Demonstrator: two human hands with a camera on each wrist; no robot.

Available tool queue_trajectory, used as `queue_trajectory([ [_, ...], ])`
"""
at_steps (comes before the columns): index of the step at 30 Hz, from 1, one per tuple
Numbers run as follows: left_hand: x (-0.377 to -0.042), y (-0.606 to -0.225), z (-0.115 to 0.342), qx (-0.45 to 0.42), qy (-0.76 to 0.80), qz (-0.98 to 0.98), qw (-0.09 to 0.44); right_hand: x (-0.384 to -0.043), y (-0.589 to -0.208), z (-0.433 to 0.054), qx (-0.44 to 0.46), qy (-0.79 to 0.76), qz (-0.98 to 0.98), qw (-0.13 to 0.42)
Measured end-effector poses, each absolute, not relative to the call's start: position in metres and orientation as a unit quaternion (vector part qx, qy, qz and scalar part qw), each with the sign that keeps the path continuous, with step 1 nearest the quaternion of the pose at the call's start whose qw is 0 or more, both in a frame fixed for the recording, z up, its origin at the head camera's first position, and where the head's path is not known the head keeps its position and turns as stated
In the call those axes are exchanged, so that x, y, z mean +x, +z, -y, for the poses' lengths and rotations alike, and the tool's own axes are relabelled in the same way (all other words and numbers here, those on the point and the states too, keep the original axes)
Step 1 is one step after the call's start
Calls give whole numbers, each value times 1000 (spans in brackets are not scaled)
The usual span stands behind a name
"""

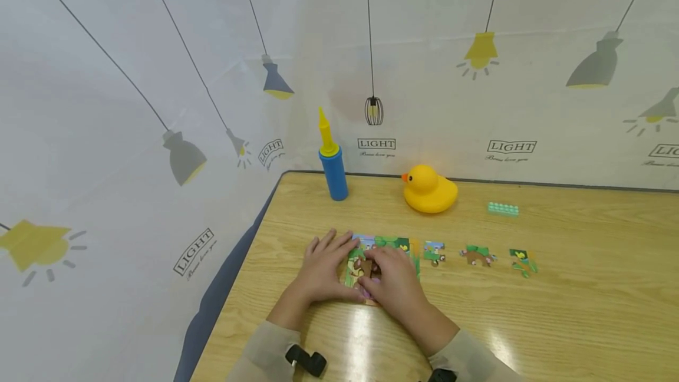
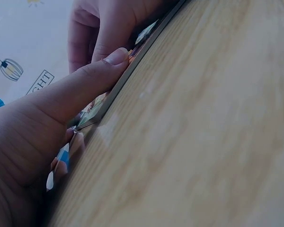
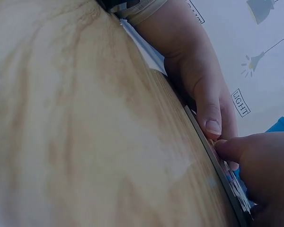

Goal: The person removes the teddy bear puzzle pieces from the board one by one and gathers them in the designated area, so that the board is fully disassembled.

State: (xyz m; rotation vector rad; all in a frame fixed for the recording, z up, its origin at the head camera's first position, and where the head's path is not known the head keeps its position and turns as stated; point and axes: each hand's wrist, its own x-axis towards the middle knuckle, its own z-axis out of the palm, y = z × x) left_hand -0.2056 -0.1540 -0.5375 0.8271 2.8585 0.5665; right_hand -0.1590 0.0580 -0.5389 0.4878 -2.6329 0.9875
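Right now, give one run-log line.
left hand: touching flat multicoloured jigsaw puzzle; right hand: touching puzzle; three loose multicoloured pieces: right of puzzle

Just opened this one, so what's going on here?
A person is handling a picture puzzle on a wooden table. The left hand spans its left side. The right hand touches its middle; whether it pinches anything is hidden. Three loose pieces lie right of the puzzle. A yellow duck and blue pump stand behind.

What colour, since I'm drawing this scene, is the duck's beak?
The beak is orange; it shows best in the head view.
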Motion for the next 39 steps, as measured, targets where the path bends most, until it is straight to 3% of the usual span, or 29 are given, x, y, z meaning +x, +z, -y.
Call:
queue_trajectory([
  [9,-206,-538,154,272,180,-944,56,-155,-540,-65,226,326,892,217],
  [16,-207,-538,152,273,182,-943,57,-150,-542,-78,246,372,862,241],
  [39,-207,-538,152,273,189,-942,56,-125,-547,-126,193,356,887,223],
])
